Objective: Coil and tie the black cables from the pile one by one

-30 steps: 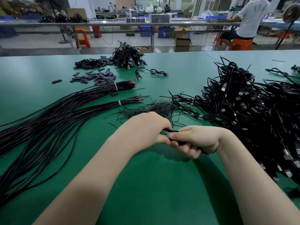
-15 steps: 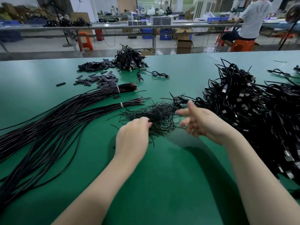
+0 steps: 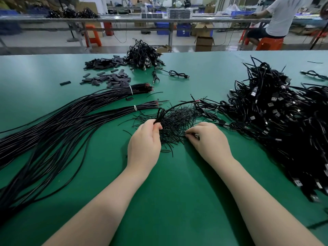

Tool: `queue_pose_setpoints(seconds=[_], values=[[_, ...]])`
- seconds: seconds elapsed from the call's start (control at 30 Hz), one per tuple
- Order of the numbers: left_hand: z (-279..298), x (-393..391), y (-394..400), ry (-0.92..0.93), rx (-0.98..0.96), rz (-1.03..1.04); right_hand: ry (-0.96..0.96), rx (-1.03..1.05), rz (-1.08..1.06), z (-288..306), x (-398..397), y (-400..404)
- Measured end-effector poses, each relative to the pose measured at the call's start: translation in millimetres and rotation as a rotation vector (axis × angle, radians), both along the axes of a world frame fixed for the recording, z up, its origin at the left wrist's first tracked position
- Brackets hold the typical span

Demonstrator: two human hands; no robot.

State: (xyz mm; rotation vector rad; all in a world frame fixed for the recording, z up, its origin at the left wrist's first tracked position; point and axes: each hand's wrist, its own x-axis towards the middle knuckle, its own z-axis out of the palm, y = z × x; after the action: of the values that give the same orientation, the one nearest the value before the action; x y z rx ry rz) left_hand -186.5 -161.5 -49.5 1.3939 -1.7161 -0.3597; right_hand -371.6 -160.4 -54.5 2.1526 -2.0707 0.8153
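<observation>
My left hand [image 3: 144, 139] grips a folded black cable [image 3: 160, 114] whose loops stick up above the fingers; one strand arcs right to a red-tipped end. My right hand [image 3: 207, 137] pinches a thin black tie wire at the near edge of the heap of short tie wires [image 3: 177, 121] between both hands. A large pile of black USB cables [image 3: 284, 121] fills the right of the green table [image 3: 177, 192].
Two tied bundles of long black cables [image 3: 71, 121] fan out on the left. Flat black sleeve pieces [image 3: 113, 79] and a small heap of coiled cables [image 3: 143, 55] lie at the back. A person sits at a far bench [image 3: 278, 16].
Both hands went from gripping the coiled cable together near me to the tie-wire heap. The left now holds the coil alone; the right dropped onto the wires and pinches one.
</observation>
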Motion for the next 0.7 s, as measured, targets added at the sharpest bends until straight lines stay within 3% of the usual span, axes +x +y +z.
queue_pose_setpoints(seconds=[0.47,0.6,0.7], values=[[-3,0,0,-0.007,0.028,-0.028,-0.134,0.169,-0.101,16,-3,5],[-3,-1,0,-0.020,0.033,-0.026,-0.198,0.070,-0.128,25,-3,7],[-3,-1,-1,-0.002,0.040,-0.013,-0.060,-0.060,-0.095,36,1,9]])
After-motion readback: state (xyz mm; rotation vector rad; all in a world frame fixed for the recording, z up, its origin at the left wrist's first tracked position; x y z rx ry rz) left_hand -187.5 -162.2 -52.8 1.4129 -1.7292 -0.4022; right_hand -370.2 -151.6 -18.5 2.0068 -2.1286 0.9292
